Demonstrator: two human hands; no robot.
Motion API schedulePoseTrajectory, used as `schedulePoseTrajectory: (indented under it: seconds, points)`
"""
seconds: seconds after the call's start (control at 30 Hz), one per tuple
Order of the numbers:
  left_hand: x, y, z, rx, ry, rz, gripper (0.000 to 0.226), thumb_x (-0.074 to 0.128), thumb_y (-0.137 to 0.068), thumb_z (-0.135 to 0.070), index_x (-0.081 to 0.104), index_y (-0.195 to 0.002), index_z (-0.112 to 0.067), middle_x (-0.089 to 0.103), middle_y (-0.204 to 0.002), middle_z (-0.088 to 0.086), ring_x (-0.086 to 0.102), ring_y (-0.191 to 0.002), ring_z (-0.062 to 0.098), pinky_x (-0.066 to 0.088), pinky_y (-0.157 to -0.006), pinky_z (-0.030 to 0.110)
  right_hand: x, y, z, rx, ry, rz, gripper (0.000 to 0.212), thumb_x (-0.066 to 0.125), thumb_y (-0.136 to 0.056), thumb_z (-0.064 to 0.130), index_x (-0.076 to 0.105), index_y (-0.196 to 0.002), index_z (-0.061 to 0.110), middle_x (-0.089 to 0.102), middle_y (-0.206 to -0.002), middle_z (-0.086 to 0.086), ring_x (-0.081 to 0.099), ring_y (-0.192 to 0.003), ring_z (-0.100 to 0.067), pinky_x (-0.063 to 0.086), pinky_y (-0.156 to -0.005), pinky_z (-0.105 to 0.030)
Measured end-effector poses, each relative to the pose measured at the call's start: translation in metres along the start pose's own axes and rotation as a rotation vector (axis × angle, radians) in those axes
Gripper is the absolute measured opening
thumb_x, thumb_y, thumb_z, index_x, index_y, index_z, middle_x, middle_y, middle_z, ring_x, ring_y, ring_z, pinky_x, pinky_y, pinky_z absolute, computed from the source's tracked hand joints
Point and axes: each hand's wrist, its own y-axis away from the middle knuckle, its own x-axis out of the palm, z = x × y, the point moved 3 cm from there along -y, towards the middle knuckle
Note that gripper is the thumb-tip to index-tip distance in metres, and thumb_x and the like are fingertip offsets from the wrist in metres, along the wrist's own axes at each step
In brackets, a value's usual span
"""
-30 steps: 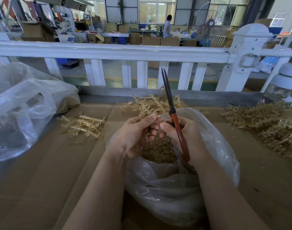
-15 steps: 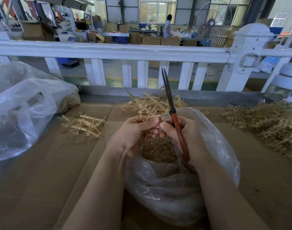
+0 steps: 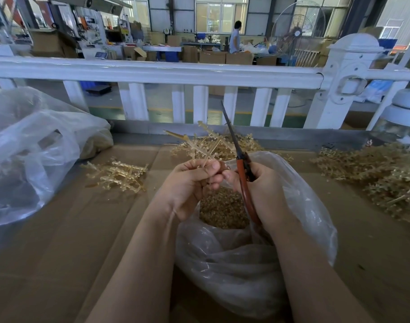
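left hand (image 3: 187, 183) pinching, right hand (image 3: 262, 194) seemingly gripping

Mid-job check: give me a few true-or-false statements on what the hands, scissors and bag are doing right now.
1. The left hand pinches a branched plastic sprue. True.
2. The right hand holds the scissors with the blades pointing down into the bag. False: the blades point up, toward the white railing.
3. The clear bag under both hands is open and holds small tan pieces. True.
4. The scissor blades are spread wide around the sprue. False: they look shut, to the right of it.
5. Loose sprues lie on the cardboard left of the hands. True.
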Motion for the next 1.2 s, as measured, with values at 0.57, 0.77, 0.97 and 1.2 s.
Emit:
schedulePoseTrajectory:
  seconds: [0.57,0.77,0.97,1.2]
  points:
    - [-0.011,0.001,-0.013,0.141,0.131,-0.211,0.011,0.069,-0.070,-0.008,0.069,-0.080,-0.003,0.074,-0.073,0.007,0.071,-0.067,0.011,0.059,-0.067,0.020,-0.001,0.005,0.003,-0.132,0.476,0.046,0.055,0.059,-0.064,0.086,0.058,-0.099,0.044,0.063,-0.086,0.030,0.057,-0.084,0.008,0.045,-0.072,-0.016]
    - [-0.011,0.003,-0.015,0.178,0.117,-0.182,0.009,0.065,-0.074,-0.006,0.065,-0.080,0.001,0.071,-0.071,0.006,0.069,-0.065,0.011,0.059,-0.071,0.021,-0.001,0.007,0.004,-0.184,0.553,0.030,0.055,0.063,-0.070,0.081,0.059,-0.106,0.039,0.057,-0.088,0.031,0.051,-0.078,0.011,0.039,-0.069,-0.010]
    - [-0.012,0.004,-0.016,0.165,0.107,-0.146,0.009,0.065,-0.074,-0.007,0.066,-0.081,-0.001,0.073,-0.073,0.005,0.070,-0.067,0.010,0.058,-0.066,0.020,-0.001,0.009,0.005,-0.191,0.583,0.024,0.056,0.060,-0.071,0.080,0.061,-0.103,0.035,0.064,-0.092,0.023,0.059,-0.086,0.000,0.052,-0.076,-0.024]
    - [-0.017,0.005,-0.018,0.172,0.063,-0.136,0.007,0.066,-0.075,-0.007,0.072,-0.076,-0.005,0.073,-0.074,0.005,0.070,-0.067,0.010,0.058,-0.065,0.020,-0.002,0.011,0.006,-0.213,0.625,-0.001,0.045,0.058,-0.070,0.081,0.055,-0.088,0.040,0.058,-0.073,0.025,0.057,-0.071,0.003,0.048,-0.064,-0.022]
